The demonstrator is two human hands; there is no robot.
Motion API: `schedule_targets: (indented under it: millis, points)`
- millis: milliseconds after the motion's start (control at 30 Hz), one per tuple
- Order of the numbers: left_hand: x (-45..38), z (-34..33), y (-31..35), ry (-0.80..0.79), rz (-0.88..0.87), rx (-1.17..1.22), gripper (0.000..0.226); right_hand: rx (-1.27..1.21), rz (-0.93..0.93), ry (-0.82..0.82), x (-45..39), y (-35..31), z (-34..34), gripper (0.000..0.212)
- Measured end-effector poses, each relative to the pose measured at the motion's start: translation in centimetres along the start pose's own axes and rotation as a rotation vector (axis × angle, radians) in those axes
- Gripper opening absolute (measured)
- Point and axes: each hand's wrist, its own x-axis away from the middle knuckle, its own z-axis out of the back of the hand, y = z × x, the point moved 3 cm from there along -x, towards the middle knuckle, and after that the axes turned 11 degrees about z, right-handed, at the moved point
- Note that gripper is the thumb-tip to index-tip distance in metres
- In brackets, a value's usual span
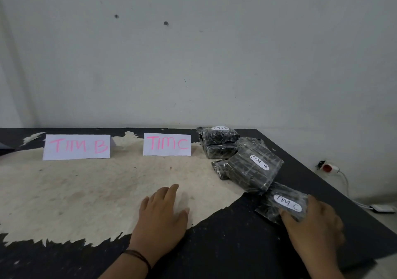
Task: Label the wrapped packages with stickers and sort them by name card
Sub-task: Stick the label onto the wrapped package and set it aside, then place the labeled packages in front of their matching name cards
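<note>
- Resting flat on the worn pale patch of the table [64,193], the left hand [163,212] lies palm down with fingers spread, grasping nothing.
- The right hand [311,225] grips the near edge of the TIM C package [281,203], thumb on top, at the table's right side.
- Just behind it lies the TIM B package [255,169], touching or overlapping it.
- Further back, the TIM A package [219,135] sits on top of an unlabelled one [221,151].
- Two folded cards stand upright near the wall: TIM B card [76,146] to the left, TIM C card [167,144] beside the stack.
</note>
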Motion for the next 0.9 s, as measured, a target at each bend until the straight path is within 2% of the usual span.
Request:
schedule_targets:
  millis: [167, 300, 467, 567, 667, 767, 900]
  points:
    - [-0.1, 0.4, -0.1, 0.027, 0.001, 0.106, 0.049, -0.063, 0.154, 0.087, 0.6, -2.7, 0.1, 0.053]
    - [-0.3, 1.3, -0.1, 0.165, -0.027, 0.301, 0.032, -0.113, 0.353, 0.162, 1.1, -5.3, -0.6, 0.036]
    - [-1.2, 1.7, 0.1, 0.243, -0.027, 0.422, 0.041, -0.162, 0.491, 0.129, 0.5, -7.4, -2.1, 0.023]
    - [-2.4, 0.8, 1.2, 0.126, -0.061, 0.43, 0.043, -0.152, 0.391, 0.102, -1.2, -7.2, -2.5, 0.033]
    - [-3.9, -0.8, 3.1, -0.037, -0.06, 0.444, 0.042, -0.058, 0.182, -0.001, -2.8, -6.1, -3.2, 0.059]
    - [-5.2, -2.7, 5.1, -0.127, -0.036, 0.504, 0.044, -0.029, 0.085, -0.066, -3.0, -5.5, -4.3, 0.08]
    - [-6.5, -4.8, 7.1, -0.238, 0.044, 0.612, 0.048, -0.079, 0.041, -0.124, -3.0, -5.4, -4.7, 0.079]
